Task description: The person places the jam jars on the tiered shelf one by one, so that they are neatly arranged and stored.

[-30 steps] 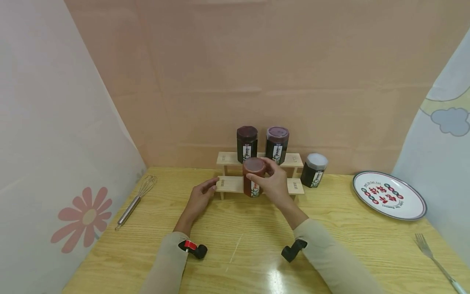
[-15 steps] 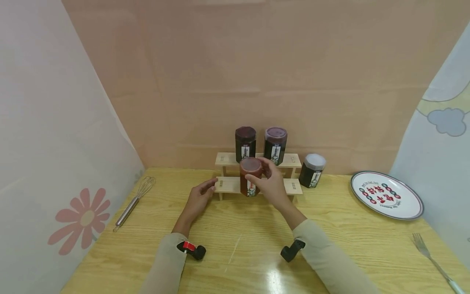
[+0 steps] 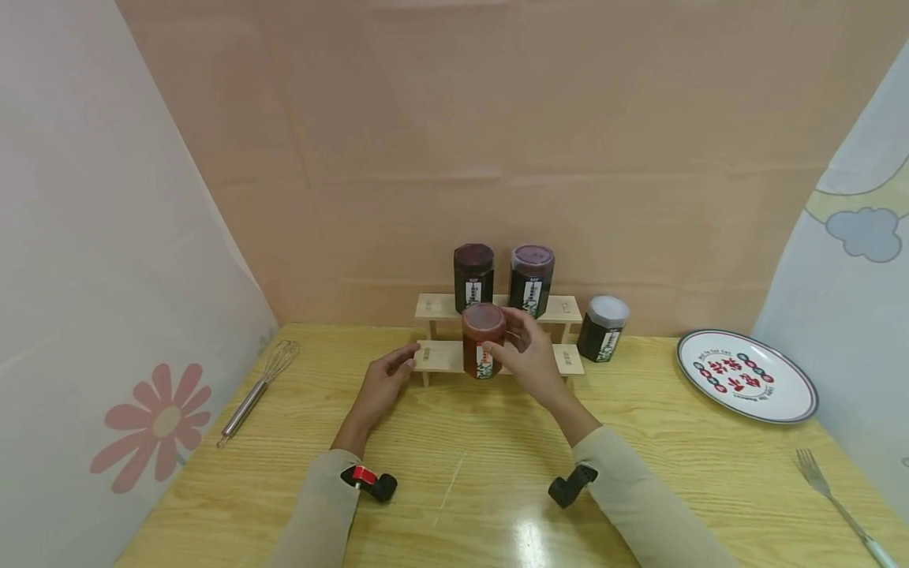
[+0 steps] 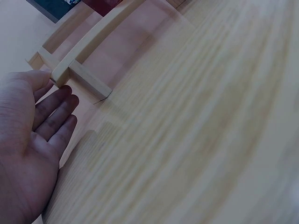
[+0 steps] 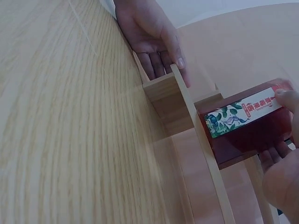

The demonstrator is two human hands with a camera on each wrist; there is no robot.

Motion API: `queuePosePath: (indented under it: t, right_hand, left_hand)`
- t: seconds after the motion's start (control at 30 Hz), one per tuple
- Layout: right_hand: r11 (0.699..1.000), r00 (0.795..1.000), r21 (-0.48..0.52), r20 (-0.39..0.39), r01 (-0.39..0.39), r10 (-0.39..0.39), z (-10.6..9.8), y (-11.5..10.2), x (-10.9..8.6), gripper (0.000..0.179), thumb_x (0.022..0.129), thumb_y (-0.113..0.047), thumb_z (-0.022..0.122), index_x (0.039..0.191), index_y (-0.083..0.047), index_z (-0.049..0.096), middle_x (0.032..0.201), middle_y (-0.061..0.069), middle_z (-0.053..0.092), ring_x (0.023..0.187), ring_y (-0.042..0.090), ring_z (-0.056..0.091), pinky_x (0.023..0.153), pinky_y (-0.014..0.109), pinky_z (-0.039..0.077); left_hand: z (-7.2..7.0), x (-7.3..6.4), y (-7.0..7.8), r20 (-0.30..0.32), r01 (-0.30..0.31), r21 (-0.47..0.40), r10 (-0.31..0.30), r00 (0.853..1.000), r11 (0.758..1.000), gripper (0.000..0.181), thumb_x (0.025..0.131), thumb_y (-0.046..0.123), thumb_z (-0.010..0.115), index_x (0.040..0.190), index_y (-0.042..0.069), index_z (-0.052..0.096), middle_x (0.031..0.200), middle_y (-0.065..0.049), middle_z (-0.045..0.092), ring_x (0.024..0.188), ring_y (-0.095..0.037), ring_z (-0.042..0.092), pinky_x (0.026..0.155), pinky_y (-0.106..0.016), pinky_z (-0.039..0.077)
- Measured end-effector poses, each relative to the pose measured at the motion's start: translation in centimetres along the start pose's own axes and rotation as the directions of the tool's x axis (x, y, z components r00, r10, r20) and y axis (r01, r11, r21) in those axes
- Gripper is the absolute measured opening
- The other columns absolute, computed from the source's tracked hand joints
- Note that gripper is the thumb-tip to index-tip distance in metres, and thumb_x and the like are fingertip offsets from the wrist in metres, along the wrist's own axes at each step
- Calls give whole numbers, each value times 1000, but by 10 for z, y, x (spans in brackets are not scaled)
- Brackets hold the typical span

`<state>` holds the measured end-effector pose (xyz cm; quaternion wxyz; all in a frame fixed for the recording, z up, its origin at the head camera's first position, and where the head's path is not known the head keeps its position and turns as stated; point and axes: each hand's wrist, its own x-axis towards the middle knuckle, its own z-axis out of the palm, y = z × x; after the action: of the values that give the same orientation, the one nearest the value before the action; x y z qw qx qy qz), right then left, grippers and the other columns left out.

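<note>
In the head view, a dark red jar (image 3: 484, 343) stands upright on the lower step of a two-step wooden display stand (image 3: 442, 356). My right hand (image 3: 531, 359) holds it from the right, thumb on the front label and fingers around the far side. The right wrist view shows the jar's base (image 5: 210, 135) against the step board. My left hand (image 3: 387, 386) pinches the left end of the lower step between thumb and index finger; its other fingers (image 4: 56, 114) extend loosely below the board. On the upper step stand a dark jar (image 3: 473, 278) and a purple-lidded jar (image 3: 531, 282).
A white-lidded jar (image 3: 604, 330) stands on the table just right of the stand. Farther right lie an oval plate (image 3: 788, 394) and a fork (image 3: 827, 493). A whisk (image 3: 259, 390) lies at the left. A paper backdrop (image 3: 369, 197) rises behind the stand.
The red jar has shifted very slightly left on the lower step. My right thumb has slid a little right and down on its label. My left hand stays at the stand's end.
</note>
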<state>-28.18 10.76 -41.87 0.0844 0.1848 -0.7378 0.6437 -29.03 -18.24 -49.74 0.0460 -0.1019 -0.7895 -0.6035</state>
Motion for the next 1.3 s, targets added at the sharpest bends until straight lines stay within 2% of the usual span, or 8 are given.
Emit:
queuePosePath:
  t: [0.27,0.43,0.7,0.93,1.17,1.3]
  right_hand:
    - [1000,999,-2,-40,21,-21,6,4,6,67,89,-13,83,147,-7,50,143,14,60,132,29,58,115,37,47]
    - [1000,998,-27,-64,7,-9,12,4,10,67,87,-15,85,145,-8,53,141,13,62,130,28,60,113,40,50]
    - [999,998,-47,-66,2,-5,17,2,14,67,86,-12,85,144,-4,52,140,16,62,129,30,61,112,42,50]
    - [997,998,-71,-60,-10,6,17,1,16,66,86,-12,85,142,-4,52,139,14,62,129,29,61,110,38,51]
    - [995,999,-94,-15,-31,30,9,-3,15,68,87,-17,85,145,-7,51,142,14,61,133,30,59,114,42,48]
    - [995,1000,-99,-6,8,-9,-8,-8,13,67,89,-13,83,146,-5,50,144,16,60,136,33,57,117,45,45]
  left_hand:
    - [-1,1,-1,0,0,5,0,1000,1000,37,106,26,60,142,17,64,149,-3,61,143,-24,53,116,-46,44]
    - [-2,0,-1,0,2,4,-2,1000,1000,37,106,26,60,142,17,64,150,-3,61,142,-24,53,115,-46,45]
    - [-2,-1,-1,2,1,5,-1,1000,1000,37,107,25,60,142,16,64,149,-4,61,142,-24,54,113,-45,46]
    - [-1,-1,-1,7,-1,1,1,1000,1000,38,107,27,60,143,16,63,150,-4,60,142,-25,54,113,-43,46]
    - [-1,-1,0,7,-1,15,1,1000,1000,37,107,26,59,143,17,63,150,-3,60,142,-23,54,112,-41,47]
    - [-1,0,0,6,1,14,-1,1000,1000,37,107,25,59,142,16,63,150,-3,61,142,-23,53,113,-43,46]
